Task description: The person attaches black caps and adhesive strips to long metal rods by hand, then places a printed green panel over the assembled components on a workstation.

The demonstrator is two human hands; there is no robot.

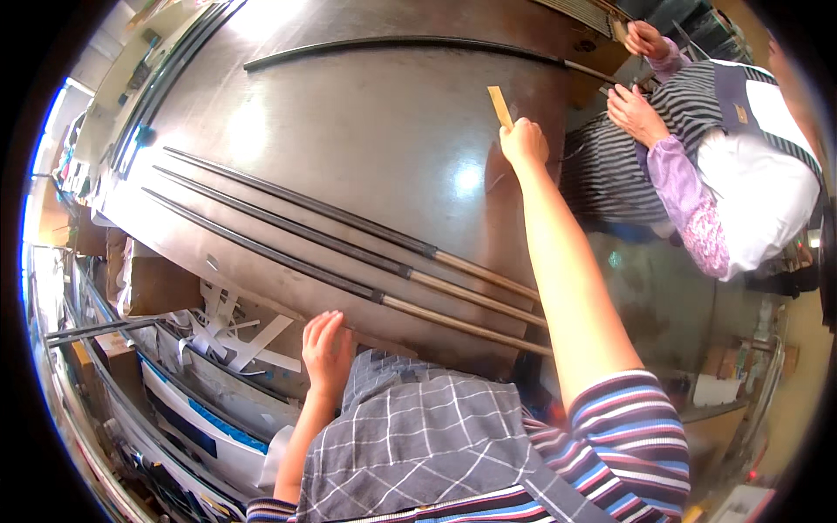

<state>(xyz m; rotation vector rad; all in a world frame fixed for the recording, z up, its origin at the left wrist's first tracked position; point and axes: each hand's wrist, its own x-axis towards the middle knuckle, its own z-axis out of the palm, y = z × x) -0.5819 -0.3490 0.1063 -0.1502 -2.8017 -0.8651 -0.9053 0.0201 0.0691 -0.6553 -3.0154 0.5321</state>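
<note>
My right hand (525,144) reaches far over the metal-topped table (375,131), its fingers closed on one end of a flat yellow strip (500,106). The strip's other end points away from me. Low at the near table edge is my left hand (326,353), fingers stretched out and nothing visible in it. Between my hands, three long black rods (296,231) with bronze-coloured end sections (471,324) lie side by side, slanting down to the right. My right forearm passes over or close by their bronze ends. Along the far side runs another long black rod (401,41).
A co-worker (697,148) in a striped apron stands at the right, both hands near the far rod's end. More dark rods (174,65) lie along the table's left edge. A cardboard box (159,281) and white paper scraps (248,336) sit below the near left edge.
</note>
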